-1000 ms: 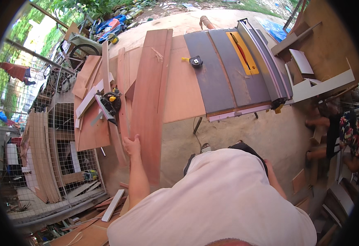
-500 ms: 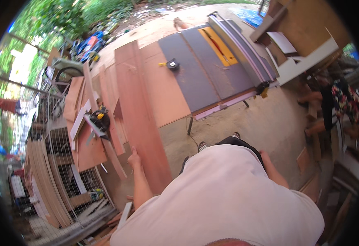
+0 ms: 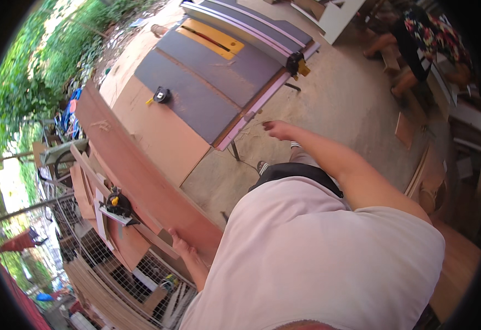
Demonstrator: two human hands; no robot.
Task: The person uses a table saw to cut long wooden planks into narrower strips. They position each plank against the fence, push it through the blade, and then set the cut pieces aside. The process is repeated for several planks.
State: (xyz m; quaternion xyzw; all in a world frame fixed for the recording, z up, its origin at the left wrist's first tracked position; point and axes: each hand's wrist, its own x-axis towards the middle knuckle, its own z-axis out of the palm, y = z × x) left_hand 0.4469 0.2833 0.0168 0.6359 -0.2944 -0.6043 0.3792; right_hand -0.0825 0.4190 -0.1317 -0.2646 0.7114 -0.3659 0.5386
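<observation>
My left hand (image 3: 179,243) grips the near end of a long reddish-brown wooden board (image 3: 136,170) from below; the board runs up and to the left toward a table saw bench. My right hand (image 3: 276,130) is stretched forward, fingers loosely spread, holding nothing, just off the near edge of the grey saw table (image 3: 207,88). A black and yellow tape measure (image 3: 160,95) lies on the plywood extension (image 3: 152,132) of that bench. My light shirt fills the lower middle.
A circular saw (image 3: 116,206) rests on stacked boards at the left, above a wire cage (image 3: 141,269). A person in a patterned top (image 3: 427,44) sits at the upper right. Wood offcuts (image 3: 405,129) lie on the concrete floor; greenery lines the far left.
The view has swung left and tilted. My right arm has come out from my side and reached forward toward the saw table. My left hand keeps hold of the board's end.
</observation>
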